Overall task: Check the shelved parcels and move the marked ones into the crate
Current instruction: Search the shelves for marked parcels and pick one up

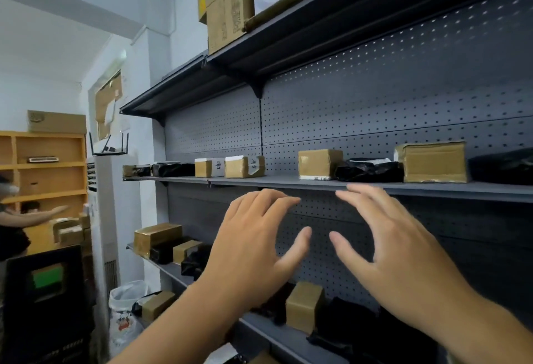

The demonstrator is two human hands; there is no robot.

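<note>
My left hand [253, 245] and my right hand [383, 245] are raised side by side just below the middle shelf [288, 182], fingers spread and holding nothing. On that shelf stand taped brown parcels and black bagged ones. Two brown parcels [209, 168] [244, 166] carry white labels with handwritten marks. Right of them sit a brown box with a barcode label [319, 164], a black bag [369, 171] and a larger brown box [434, 161]. The lower shelf holds more brown [304, 307] and black parcels, partly hidden by my arms. No crate is clearly in view.
Large cardboard boxes [227, 6] stand on the top shelf. At left are a white floor air conditioner [108, 219] with a router on top, wooden shelving [46, 167], a white sack [125, 314], a dark object [46, 300] and another person's arm [31, 215].
</note>
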